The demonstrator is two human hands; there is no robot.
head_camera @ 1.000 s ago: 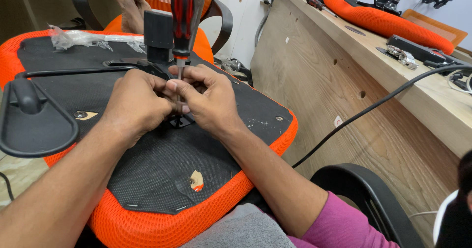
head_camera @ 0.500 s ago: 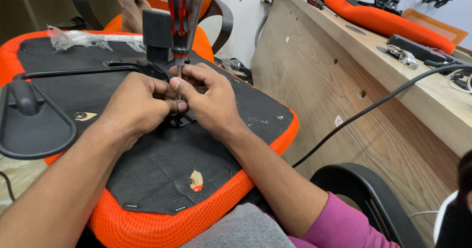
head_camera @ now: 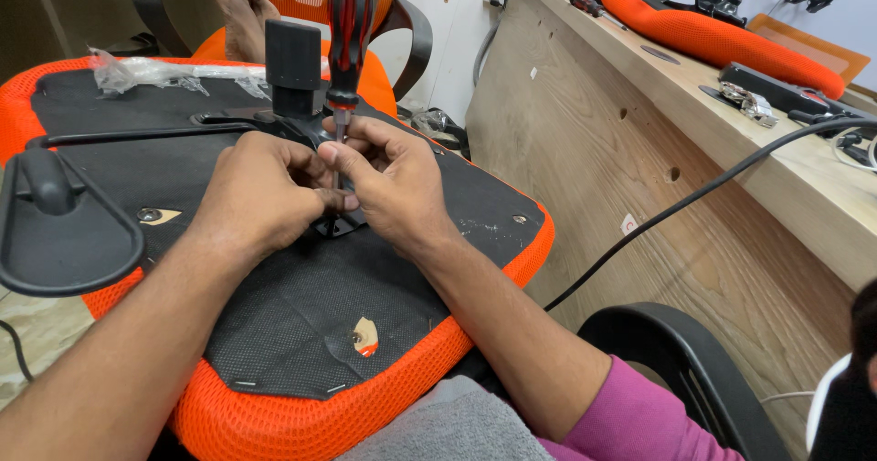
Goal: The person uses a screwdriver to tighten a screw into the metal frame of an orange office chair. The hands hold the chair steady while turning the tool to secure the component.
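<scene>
A screwdriver with a red and black handle is seen standing upright in the upper middle of the frame, its thin metal shaft pointing straight down between the fingers of both hands. The tip is hidden where the fingers close around it. It is set on an upturned chair seat, which fills the left and centre of the frame: an orange mesh cushion edged around a black fabric underside. A black metal bracket is seen rising just left of the screwdriver handle.
</scene>
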